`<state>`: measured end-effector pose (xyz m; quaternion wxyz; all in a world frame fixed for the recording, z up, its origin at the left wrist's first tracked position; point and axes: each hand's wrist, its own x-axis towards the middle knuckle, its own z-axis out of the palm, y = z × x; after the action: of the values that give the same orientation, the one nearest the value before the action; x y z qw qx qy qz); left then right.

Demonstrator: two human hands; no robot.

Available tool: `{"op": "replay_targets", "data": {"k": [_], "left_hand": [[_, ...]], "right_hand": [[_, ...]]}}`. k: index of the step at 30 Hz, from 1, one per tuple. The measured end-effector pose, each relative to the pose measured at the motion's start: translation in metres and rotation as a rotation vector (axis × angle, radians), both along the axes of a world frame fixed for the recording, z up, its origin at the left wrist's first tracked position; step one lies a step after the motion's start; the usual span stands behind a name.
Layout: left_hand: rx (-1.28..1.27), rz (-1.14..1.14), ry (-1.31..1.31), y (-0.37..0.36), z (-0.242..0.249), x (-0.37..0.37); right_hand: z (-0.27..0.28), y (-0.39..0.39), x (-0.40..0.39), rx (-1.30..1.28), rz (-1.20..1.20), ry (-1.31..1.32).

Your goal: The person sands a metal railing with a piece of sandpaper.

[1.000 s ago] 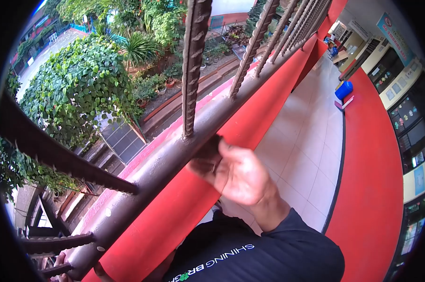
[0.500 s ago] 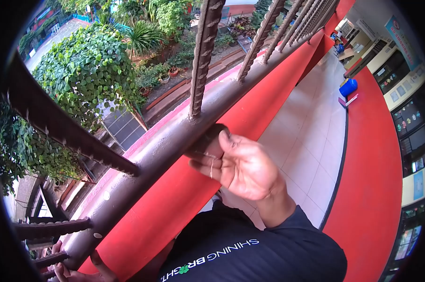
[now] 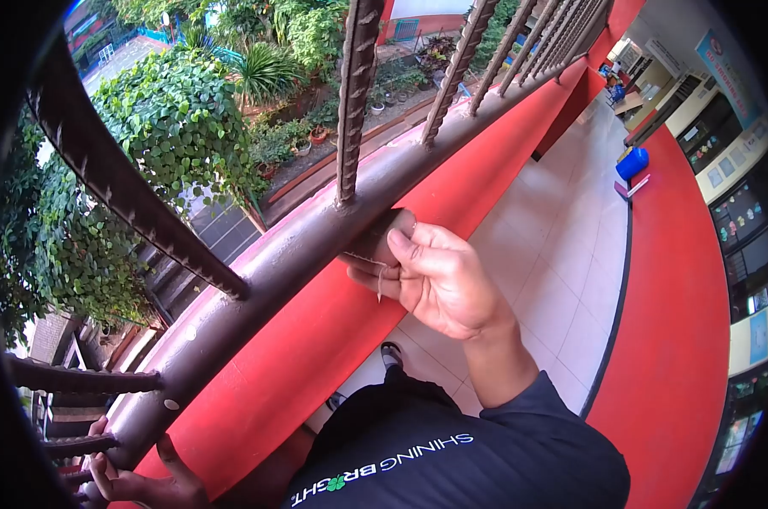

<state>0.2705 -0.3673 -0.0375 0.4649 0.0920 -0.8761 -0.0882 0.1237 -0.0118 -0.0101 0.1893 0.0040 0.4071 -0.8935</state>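
Note:
My right hand (image 3: 443, 276) is closed on a thin, dark brown, flexible sheet (image 3: 392, 237) like sandpaper, thumb pressed on its face. The sheet lies against the side of a thick brown metal rail (image 3: 295, 259), and a pale thread or frayed strip hangs by the fingers. Twisted metal bars (image 3: 347, 127) rise from the rail. At the lower left, my left hand (image 3: 151, 479) is at the rail's near end, fingers curled around the rail and a bar; part of it is hidden behind them.
Below the rail runs a red ledge (image 3: 274, 373). A tiled floor (image 3: 545, 246) lies to the right, with my shoe (image 3: 392, 352) on it. Beyond are a red strip (image 3: 668, 322) and a blue container (image 3: 632, 162). Leafy plants (image 3: 159, 127) grow outside the bars.
My right hand has shifted slightly up along the rail with the sheet, its thumb now flatter on it. The view has tilted a little, and my shoe has come into sight.

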Motion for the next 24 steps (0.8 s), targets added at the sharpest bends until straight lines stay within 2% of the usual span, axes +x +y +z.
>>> {"op": "replay_targets", "data": {"k": [1,2,4,5,6,8,9,10,12,13,14,16,17,18,20,22,24], "left_hand": [[-0.003,-0.004,0.018,-0.002,-0.001,0.000],[-0.003,-0.004,0.010,-0.004,0.000,0.002],[-0.105,0.021,-0.029,-0.005,0.001,0.003],[0.100,-0.012,0.026,0.005,0.002,0.001],[0.104,-0.005,0.037,0.005,-0.001,0.001],[-0.004,0.002,-0.066,-0.001,-0.007,0.008],[-0.006,0.008,-0.076,-0.002,-0.009,0.009],[0.012,-0.011,-0.053,-0.001,-0.010,0.007],[0.022,-0.035,-0.020,-0.004,-0.009,0.008],[0.020,0.009,-0.038,-0.003,-0.010,0.009],[0.017,0.052,-0.055,-0.002,-0.010,0.009],[0.050,-0.031,-0.023,-0.008,-0.013,0.006],[0.085,-0.106,0.001,-0.012,-0.015,0.008],[0.041,-0.150,-0.007,-0.017,-0.016,0.009],[0.044,-0.134,0.030,-0.016,-0.017,0.007],[0.026,-0.091,0.027,-0.010,-0.015,0.007],[-0.013,-0.037,-0.006,-0.009,-0.013,0.009]], "right_hand": [[-0.010,0.010,-0.009,-0.037,-0.039,0.071],[-0.030,0.030,-0.030,-0.046,-0.184,0.191],[-0.037,0.049,-0.052,-0.076,-0.404,0.327],[-0.026,0.034,-0.040,-0.144,-0.240,0.331],[-0.019,0.012,-0.015,0.022,-0.156,0.121],[-0.009,-0.022,0.020,0.005,0.128,0.003],[-0.011,-0.013,0.015,-0.082,0.117,0.028],[-0.024,0.004,-0.001,-0.123,0.068,0.137],[-0.023,0.009,-0.017,0.072,-0.378,0.294],[-0.013,-0.005,-0.008,0.040,-0.347,0.247],[-0.007,-0.024,0.009,0.135,-0.237,0.158],[-0.016,-0.049,0.032,0.340,0.318,0.225],[-0.015,-0.055,0.038,0.289,0.248,0.381],[-0.005,-0.038,0.030,0.285,0.267,0.305],[-0.001,-0.025,0.020,0.312,-0.105,0.224],[-0.015,-0.002,0.015,0.353,-0.474,0.287],[-0.015,0.007,0.012,0.548,-0.883,0.400]]}}
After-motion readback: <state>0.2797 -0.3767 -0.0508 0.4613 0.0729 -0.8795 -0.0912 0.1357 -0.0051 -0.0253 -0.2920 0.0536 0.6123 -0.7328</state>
